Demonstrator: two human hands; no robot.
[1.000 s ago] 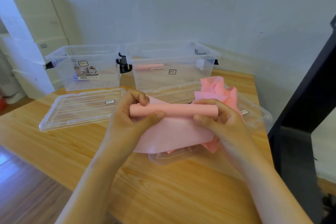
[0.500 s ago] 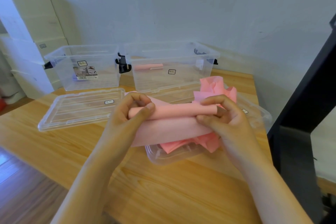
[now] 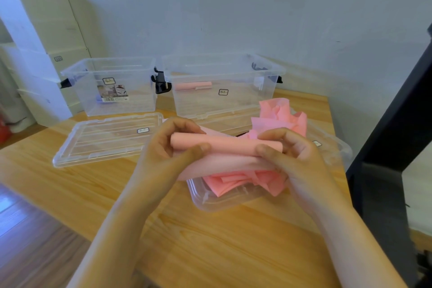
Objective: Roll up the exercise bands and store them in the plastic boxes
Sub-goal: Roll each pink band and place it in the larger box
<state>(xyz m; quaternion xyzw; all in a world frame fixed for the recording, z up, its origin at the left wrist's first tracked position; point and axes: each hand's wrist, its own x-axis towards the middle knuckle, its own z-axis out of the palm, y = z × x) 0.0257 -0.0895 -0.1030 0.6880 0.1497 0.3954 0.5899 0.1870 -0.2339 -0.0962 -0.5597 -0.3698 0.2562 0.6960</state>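
My left hand [image 3: 168, 147] and right hand [image 3: 292, 154] gripping ends of pink band roll [image 3: 224, 145], loose tail seemingly trailing into tray [image 3: 210, 203] of unrolled bands [image 3: 280, 112].

The left box [image 3: 112, 86] and right box [image 3: 233, 103] stand open-topped, free to enter from above; black latches [image 3: 161, 82] fill the gap between them. One rolled band [image 3: 192, 86] lies along the right box's far side (its floor in front is free). A flat lid [image 3: 105, 138] covers the table [image 3: 222, 241] at left; a shallow tray [image 3: 210, 203] heaped with loose bands [image 3: 278, 112] blocks the right, beneath the half-rolled band [image 3: 226, 147] gripped by left hand [image 3: 161, 149] and right hand [image 3: 299, 156]. A black frame [image 3: 397, 124] walls the right edge.
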